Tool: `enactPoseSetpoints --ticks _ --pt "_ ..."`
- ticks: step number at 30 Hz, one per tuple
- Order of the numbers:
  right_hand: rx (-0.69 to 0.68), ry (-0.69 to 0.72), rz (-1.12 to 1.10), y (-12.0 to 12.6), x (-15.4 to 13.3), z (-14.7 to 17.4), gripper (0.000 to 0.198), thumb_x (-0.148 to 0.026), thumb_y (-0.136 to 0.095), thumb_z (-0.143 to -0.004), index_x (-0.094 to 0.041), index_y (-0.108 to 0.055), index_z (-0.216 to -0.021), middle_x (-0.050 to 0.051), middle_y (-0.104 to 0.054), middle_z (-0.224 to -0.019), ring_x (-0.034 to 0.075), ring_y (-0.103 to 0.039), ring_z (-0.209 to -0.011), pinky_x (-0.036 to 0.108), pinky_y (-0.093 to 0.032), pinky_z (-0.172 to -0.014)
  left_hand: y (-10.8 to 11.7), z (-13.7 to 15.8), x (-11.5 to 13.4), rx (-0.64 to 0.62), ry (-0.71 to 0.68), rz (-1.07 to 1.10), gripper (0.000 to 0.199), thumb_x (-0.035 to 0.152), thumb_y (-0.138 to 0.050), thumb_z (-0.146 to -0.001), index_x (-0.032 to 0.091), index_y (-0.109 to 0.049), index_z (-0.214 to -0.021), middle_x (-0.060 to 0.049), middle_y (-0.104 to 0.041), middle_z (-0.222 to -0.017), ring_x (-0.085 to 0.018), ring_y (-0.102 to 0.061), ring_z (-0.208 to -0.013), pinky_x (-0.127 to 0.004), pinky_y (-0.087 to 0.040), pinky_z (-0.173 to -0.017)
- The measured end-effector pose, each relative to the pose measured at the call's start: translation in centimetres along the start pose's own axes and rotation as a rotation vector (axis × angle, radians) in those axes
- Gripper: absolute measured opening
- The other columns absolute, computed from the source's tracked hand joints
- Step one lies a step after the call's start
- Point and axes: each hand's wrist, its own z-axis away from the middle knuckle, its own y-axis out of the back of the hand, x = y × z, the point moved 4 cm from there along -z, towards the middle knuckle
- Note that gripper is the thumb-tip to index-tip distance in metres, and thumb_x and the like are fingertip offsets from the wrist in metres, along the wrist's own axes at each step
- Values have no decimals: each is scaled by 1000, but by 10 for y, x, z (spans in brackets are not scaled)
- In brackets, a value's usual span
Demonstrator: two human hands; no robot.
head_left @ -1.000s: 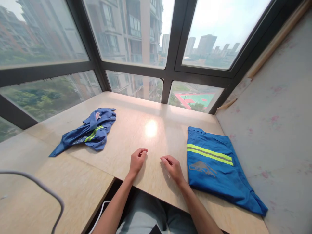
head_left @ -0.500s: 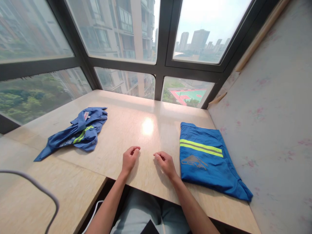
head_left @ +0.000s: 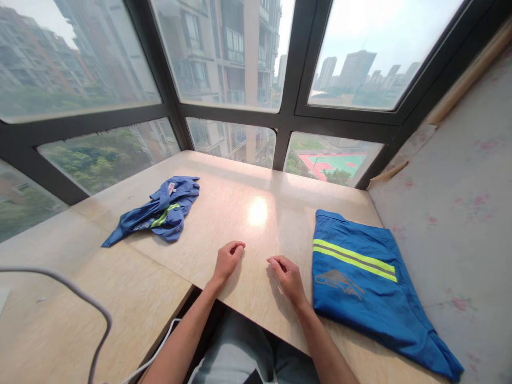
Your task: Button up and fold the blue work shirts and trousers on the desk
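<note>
My left hand rests on the pale tabletop, its fingers curled in toward the thumb and nothing seen in them. A short gap separates it from my right hand, which is curled the same way and looks bare. Just right of my right hand lies a folded blue work garment, flat, with a yellow-and-grey reflective stripe and a grey printed logo. Farther off on the left is a crumpled blue work shirt with a label at its collar and a similar stripe. Neither hand touches the clothing.
A grey cable arches over the left part of the table. A white cord hangs by the table's front edge. Dark-framed windows border the far side, and a flowered wall stands at the right.
The view has turned left, so everything appears farther right in the picture. My hands keep the same curled pose, and both garments stay where they lie.
</note>
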Motion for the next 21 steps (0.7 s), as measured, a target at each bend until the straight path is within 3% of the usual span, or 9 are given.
enactPoseSetpoints --ticks 2,4,8,11,14,16,18,21 --pt "-5 -3 9 0 0 1 35 -48 -59 -87 -18 -75 -85 10 -76 -87 25 -68 -81 35 -52 -72 12 -14 -6 46 12 -71 28 34 -53 -80 16 -74 -84 -7 -74 -80 -19 -68 -66 -32 -55 -63" --pt "-1 -6 19 1 1 2 37 -51 -60 -86 -18 -76 -85 11 -76 -87 26 -68 -80 36 -53 -71 35 -33 -9 169 0 -175 28 31 -50 -79 17 -73 -84 -7 -73 -80 -20 -68 -69 -33 -55 -64" --pt "-15 3 31 2 5 3 41 -56 -61 -85 -18 -77 -86 11 -76 -88 28 -69 -82 37 -56 -72 102 -77 -4 416 -49 -339 24 24 -48 -75 19 -70 -83 -12 -71 -100 -27 -64 -104 -43 -52 -91" --pt "-33 3 46 2 10 2 42 -58 -61 -84 -19 -77 -86 12 -76 -90 29 -70 -83 36 -57 -72 155 -104 6 542 -70 -456 32 20 -52 -74 17 -67 -101 -17 -63 -122 -32 -50 -127 -48 -36 -111" --pt "-35 -7 60 2 11 2 43 -60 -61 -83 -19 -77 -85 12 -76 -89 29 -70 -83 35 -57 -71 202 -124 12 643 -4 -764 55 23 -61 -73 10 -55 -126 -26 -46 -145 -39 -37 -138 -55 -30 -112" --pt "-22 -10 64 2 9 1 45 -61 -61 -83 -19 -77 -83 12 -76 -87 29 -70 -81 35 -57 -70 226 -138 10 595 147 -917 62 31 -68 -70 7 -54 -125 -31 -44 -145 -46 -40 -134 -61 -33 -106" --pt "-10 -10 71 2 6 1 45 -61 -60 -84 -19 -76 -81 12 -75 -84 28 -69 -77 34 -56 -68 241 -152 4 418 311 -912 48 39 -71 -68 11 -63 -107 -30 -59 -129 -48 -52 -122 -61 -40 -97" --pt "18 -11 81 0 2 0 46 -62 -60 -84 -19 -75 -80 11 -74 -80 27 -68 -73 33 -55 -65 254 -176 10 291 362 -837 23 39 -69 -68 18 -63 -72 -23 -72 -100 -44 -62 -107 -52 -47 -88"
